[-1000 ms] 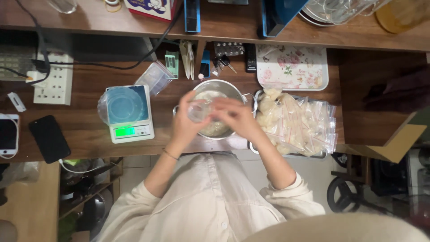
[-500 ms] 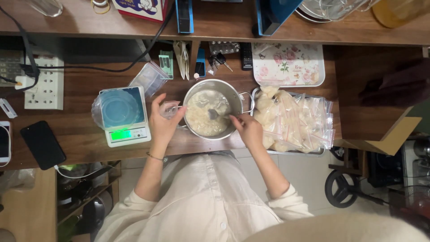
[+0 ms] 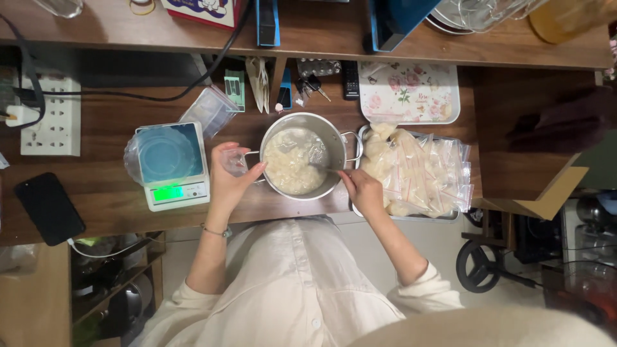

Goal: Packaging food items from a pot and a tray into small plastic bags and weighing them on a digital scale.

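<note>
A steel pot point(image 3: 335, 139) of white mushy food point(image 3: 290, 166) stands on the wooden desk in front of me. My left hand point(image 3: 232, 184) is just left of the pot and holds a small clear plastic container point(image 3: 232, 159) by its rim. My right hand point(image 3: 364, 190) rests at the pot's right edge. It grips the handle of a spoon point(image 3: 324, 169) whose bowl lies in the food.
A digital scale point(image 3: 170, 168) with a clear bowl on it stands left of my left hand. A metal tray of filled clear bags point(image 3: 421, 172) lies right of the pot. Behind are a floral tray point(image 3: 411, 93), a power strip point(image 3: 51, 117) and a black phone point(image 3: 48, 209).
My hands were together over the pot with the clear container. They have parted: the left carried the container to the pot's left side, the right dropped to the right rim and took the spoon.
</note>
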